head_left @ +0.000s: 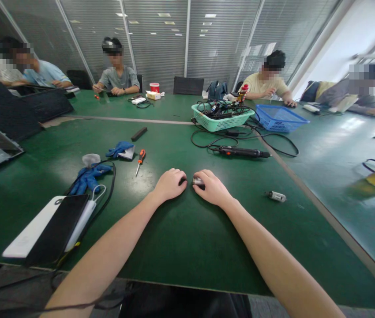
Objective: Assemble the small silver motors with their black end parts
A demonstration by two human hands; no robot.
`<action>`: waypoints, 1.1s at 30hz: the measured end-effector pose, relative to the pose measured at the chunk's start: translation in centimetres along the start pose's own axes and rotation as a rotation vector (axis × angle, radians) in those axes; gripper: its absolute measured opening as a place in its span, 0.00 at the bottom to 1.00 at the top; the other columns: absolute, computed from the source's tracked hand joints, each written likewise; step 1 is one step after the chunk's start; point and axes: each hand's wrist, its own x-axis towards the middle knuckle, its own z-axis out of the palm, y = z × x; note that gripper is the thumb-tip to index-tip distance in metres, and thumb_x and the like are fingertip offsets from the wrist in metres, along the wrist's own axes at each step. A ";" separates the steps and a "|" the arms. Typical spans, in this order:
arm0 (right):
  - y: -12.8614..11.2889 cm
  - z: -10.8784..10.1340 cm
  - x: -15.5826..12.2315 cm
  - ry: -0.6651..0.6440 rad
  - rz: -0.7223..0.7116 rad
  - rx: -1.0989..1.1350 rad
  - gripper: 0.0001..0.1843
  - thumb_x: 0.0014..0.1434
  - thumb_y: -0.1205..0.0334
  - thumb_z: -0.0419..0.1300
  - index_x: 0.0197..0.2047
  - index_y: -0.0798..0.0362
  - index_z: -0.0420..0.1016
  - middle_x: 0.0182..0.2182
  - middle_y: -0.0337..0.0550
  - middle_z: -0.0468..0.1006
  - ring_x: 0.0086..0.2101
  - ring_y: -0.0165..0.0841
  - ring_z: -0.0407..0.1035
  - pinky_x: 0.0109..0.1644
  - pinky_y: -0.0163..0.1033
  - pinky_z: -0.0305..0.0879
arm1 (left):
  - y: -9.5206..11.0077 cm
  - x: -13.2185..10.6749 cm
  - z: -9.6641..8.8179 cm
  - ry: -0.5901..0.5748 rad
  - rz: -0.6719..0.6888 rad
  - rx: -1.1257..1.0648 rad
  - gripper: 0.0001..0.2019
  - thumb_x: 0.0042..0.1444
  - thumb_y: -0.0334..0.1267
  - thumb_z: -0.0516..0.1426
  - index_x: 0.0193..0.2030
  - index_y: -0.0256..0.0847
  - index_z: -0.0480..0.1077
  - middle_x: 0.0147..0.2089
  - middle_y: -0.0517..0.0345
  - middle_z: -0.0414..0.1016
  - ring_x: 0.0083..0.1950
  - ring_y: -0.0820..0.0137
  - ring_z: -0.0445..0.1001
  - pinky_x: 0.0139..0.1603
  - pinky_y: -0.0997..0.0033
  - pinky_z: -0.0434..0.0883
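Observation:
Both my hands rest on the green table (177,238) in front of me, a narrow gap between them. Curled fingers of my right hand (212,187) close round a small silver cylinder-shaped part (198,181), whose end points toward the left hand. My left hand (170,184) is curled as well; a dark spot shows between its thumb and fingers, and I cannot make out what it is. Off to the right lies a similar small silver part (276,196) with a dark tip. An orange-and-black screwdriver (140,160) is left of my hands.
Ahead are a black electric screwdriver (243,152) with its cable, a green basket (219,123) of tools and a blue basket (282,121). Blue gloves (90,179), phones and a power bank with cables lie left. Several people sit around the table.

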 end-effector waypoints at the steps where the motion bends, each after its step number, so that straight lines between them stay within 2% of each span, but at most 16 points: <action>1: -0.1 -0.1 0.0 -0.003 -0.001 0.005 0.14 0.62 0.63 0.61 0.52 0.49 0.69 0.46 0.48 0.74 0.49 0.43 0.68 0.55 0.47 0.67 | 0.0 0.0 0.0 0.002 0.004 -0.001 0.06 0.62 0.39 0.57 0.41 0.42 0.73 0.39 0.53 0.76 0.44 0.62 0.72 0.45 0.62 0.69; 12: -0.4 -0.4 0.1 -0.034 -0.009 0.034 0.13 0.62 0.63 0.60 0.50 0.50 0.70 0.45 0.47 0.76 0.47 0.41 0.69 0.54 0.45 0.66 | -0.2 0.0 0.2 0.023 0.024 -0.002 0.05 0.62 0.38 0.57 0.40 0.42 0.73 0.38 0.54 0.75 0.43 0.63 0.71 0.43 0.62 0.68; 21: -0.3 -0.3 0.0 -0.034 -0.003 0.023 0.20 0.62 0.63 0.60 0.57 0.51 0.69 0.49 0.50 0.76 0.50 0.42 0.70 0.56 0.47 0.67 | 0.0 0.0 0.0 0.011 0.014 -0.007 0.05 0.63 0.38 0.57 0.40 0.42 0.74 0.38 0.54 0.75 0.43 0.63 0.71 0.44 0.63 0.69; 33: 0.1 0.0 0.0 -0.033 -0.034 0.012 0.19 0.61 0.64 0.61 0.56 0.51 0.71 0.48 0.49 0.77 0.51 0.43 0.70 0.58 0.49 0.68 | -0.2 0.0 0.3 0.012 0.026 -0.013 0.05 0.62 0.38 0.57 0.40 0.42 0.74 0.37 0.55 0.75 0.42 0.63 0.71 0.43 0.63 0.69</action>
